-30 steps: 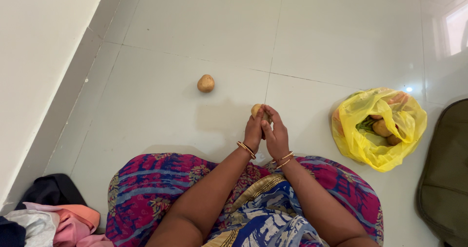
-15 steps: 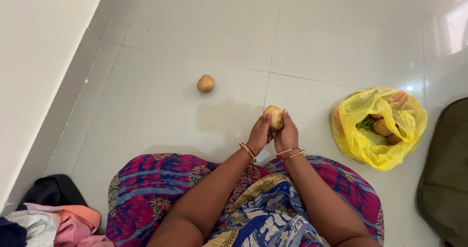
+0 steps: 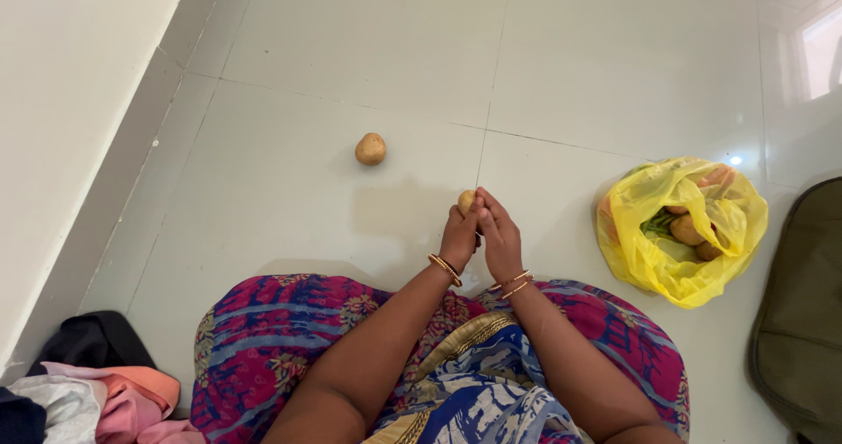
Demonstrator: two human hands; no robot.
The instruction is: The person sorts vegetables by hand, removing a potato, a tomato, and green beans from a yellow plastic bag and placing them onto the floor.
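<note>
The left hand and the right hand are pressing together, palms facing, clasping a small potato whose top is peeking out above the fingertips, just over the pale tiled floor in front of the person's patterned lap. A second potato is lying loose on the floor, well apart to the left. To the right, an open yellow plastic bag is holding more potatoes. A heap of clothes is sitting near the wall
</note>
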